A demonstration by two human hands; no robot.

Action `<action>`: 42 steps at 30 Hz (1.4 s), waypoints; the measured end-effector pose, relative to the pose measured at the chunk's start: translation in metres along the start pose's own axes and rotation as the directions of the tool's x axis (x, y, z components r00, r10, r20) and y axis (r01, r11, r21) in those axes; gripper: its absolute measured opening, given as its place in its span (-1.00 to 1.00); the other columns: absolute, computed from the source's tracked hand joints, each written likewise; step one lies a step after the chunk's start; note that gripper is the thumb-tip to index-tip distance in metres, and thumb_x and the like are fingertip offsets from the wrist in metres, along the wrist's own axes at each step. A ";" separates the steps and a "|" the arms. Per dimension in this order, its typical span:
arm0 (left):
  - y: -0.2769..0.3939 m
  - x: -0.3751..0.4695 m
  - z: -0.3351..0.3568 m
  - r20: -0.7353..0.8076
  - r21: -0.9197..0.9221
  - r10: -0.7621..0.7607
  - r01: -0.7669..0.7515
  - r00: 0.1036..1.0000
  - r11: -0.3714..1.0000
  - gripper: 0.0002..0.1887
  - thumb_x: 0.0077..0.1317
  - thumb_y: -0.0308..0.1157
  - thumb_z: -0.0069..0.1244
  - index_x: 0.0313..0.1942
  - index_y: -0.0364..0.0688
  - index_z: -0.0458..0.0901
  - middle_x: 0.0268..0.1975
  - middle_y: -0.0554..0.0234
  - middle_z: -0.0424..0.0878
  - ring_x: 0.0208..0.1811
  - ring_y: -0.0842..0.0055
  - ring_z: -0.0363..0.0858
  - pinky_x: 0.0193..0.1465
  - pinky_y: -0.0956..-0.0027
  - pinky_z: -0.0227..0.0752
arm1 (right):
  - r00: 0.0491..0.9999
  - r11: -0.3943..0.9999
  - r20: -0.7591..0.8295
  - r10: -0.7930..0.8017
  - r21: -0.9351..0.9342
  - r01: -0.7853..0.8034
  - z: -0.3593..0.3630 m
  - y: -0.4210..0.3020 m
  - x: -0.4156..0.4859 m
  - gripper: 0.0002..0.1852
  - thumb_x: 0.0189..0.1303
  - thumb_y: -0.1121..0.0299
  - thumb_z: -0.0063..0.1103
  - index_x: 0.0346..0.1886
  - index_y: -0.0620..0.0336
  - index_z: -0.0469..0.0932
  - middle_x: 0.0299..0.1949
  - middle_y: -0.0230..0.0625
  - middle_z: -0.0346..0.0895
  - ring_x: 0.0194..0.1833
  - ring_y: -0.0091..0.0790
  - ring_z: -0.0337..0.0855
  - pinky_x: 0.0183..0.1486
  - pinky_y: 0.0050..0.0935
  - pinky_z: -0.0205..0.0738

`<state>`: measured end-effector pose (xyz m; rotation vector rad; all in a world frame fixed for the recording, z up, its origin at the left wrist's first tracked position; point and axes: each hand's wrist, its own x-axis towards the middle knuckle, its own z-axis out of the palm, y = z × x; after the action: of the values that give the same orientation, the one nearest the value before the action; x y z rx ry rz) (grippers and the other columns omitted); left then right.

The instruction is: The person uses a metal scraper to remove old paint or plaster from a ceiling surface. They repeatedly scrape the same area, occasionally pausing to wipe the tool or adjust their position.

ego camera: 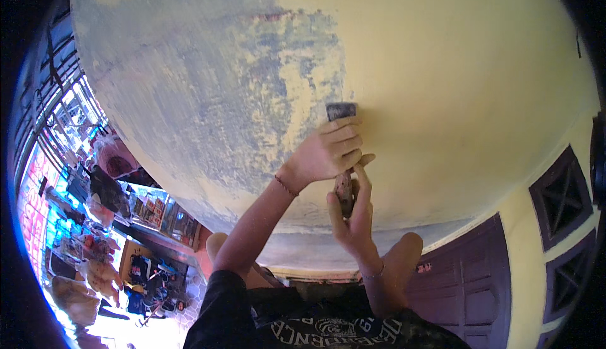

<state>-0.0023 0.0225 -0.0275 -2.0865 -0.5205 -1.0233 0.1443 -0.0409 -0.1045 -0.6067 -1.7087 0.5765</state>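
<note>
Before me stands a wall [450,88] with pale yellow paint on the right and a rough, patchy grey-blue surface on the left. My left hand [329,150] is closed around the upper part of what looks like a flat-bladed scraper [342,110]. Its dark rectangular end lies at the wall, beside the border between yellow and grey-blue. Lower down, my right hand [355,216] holds the stained brown handle [345,195] between thumb and fingers. The lower part of the blade is hidden behind my left fingers.
A dark panelled door [464,282] and dark-framed wall openings [563,197] are at the right. At the left are a glass display case [163,216], hanging plastic bags [111,152] and a metal grille [52,126]. Small wheeled items [158,287] stand on the floor. My bent knees are near the wall's foot.
</note>
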 end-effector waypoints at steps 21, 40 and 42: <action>-0.005 -0.003 0.000 0.018 -0.039 -0.011 0.011 1.000 0.999 -0.80 -0.25 -0.25 0.18 -0.66 -0.11 0.52 -0.45 0.34 0.61 -0.17 0.33 0.69 0.19 0.18 0.57 | 0.992 0.968 -0.036 -0.122 -0.226 0.111 0.008 -0.008 -0.002 -0.46 0.38 0.55 0.13 0.39 0.57 0.32 -0.38 0.06 0.69 -0.46 -0.15 0.78 -0.43 -0.33 0.58; -0.011 0.005 0.004 -0.025 -0.064 0.038 -0.039 0.999 0.997 -0.80 -0.14 -0.37 0.23 -0.68 -0.10 0.49 -0.49 0.34 0.58 -0.23 0.33 0.67 0.07 0.16 0.60 | 0.983 0.953 -0.056 -0.175 -0.262 0.155 0.006 -0.008 0.005 -0.47 0.39 0.58 0.12 0.37 0.64 0.32 -0.38 0.00 0.68 -0.46 -0.29 0.77 -0.39 -0.43 0.56; -0.012 0.003 0.006 0.001 0.005 0.025 -0.025 1.000 1.000 -0.81 -0.18 -0.36 0.22 -0.68 -0.11 0.49 -0.49 0.34 0.58 -0.23 0.34 0.67 0.07 0.16 0.60 | 0.987 0.957 -0.053 -0.151 -0.257 0.133 0.005 -0.010 0.005 -0.47 0.38 0.59 0.12 0.38 0.64 0.32 -0.38 0.00 0.69 -0.44 -0.29 0.78 -0.38 -0.43 0.57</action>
<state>-0.0047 0.0353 -0.0220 -2.0838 -0.4959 -1.0056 0.1372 -0.0452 -0.0948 -0.6696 -1.7542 0.2329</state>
